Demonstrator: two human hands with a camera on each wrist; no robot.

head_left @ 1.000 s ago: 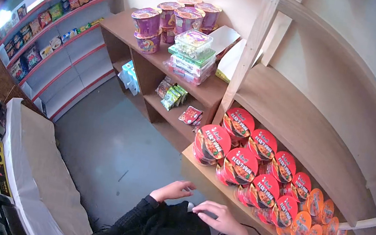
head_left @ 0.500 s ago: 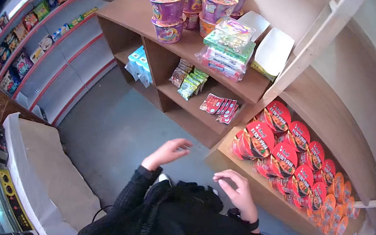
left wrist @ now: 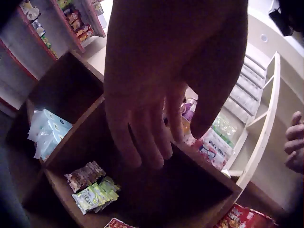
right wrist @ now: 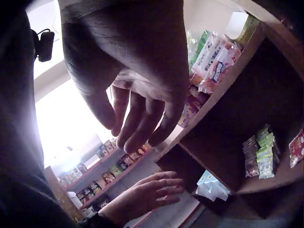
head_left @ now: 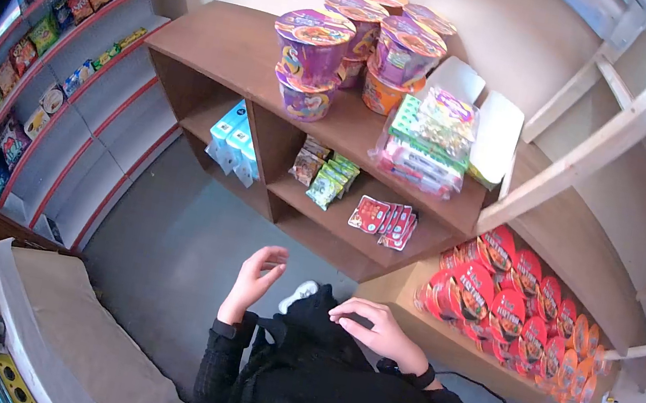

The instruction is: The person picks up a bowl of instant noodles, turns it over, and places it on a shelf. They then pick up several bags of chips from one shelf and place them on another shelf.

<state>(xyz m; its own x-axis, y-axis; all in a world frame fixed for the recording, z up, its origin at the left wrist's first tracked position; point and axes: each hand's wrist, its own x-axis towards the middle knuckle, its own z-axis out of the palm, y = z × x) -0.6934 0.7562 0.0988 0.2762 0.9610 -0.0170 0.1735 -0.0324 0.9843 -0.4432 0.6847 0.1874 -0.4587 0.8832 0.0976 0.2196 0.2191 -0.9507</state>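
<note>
My left hand [head_left: 251, 282] hangs over the floor in front of the brown shelf unit [head_left: 214, 34], fingers loosely bent and holding nothing. In the left wrist view the fingers of the left hand [left wrist: 152, 104] hang relaxed before the shelf's compartments. My right hand [head_left: 380, 331] is held in front of the body, its fingers slightly curved with nothing in them. Nearest ahead on the middle shelf lie green sachets [head_left: 332, 182], brown sachets [head_left: 309, 160] and red packets [head_left: 384, 221]. Blue-and-white packs [head_left: 236, 140] stand in the left compartment.
Purple noodle tubs [head_left: 312, 46] and a stack of clear-wrapped packs [head_left: 428, 142] stand on the unit's top. Red-lidded noodle bowls [head_left: 472, 290] fill a low shelf at right, beside a wooden post [head_left: 576, 171]. A snack rack [head_left: 60, 89] and a covered counter [head_left: 75, 331] are at left.
The head view has shifted, bringing the brown unit closer and the red bowls further right. The hands have moved apart from where they were a second ago; both stay without anything in them.
</note>
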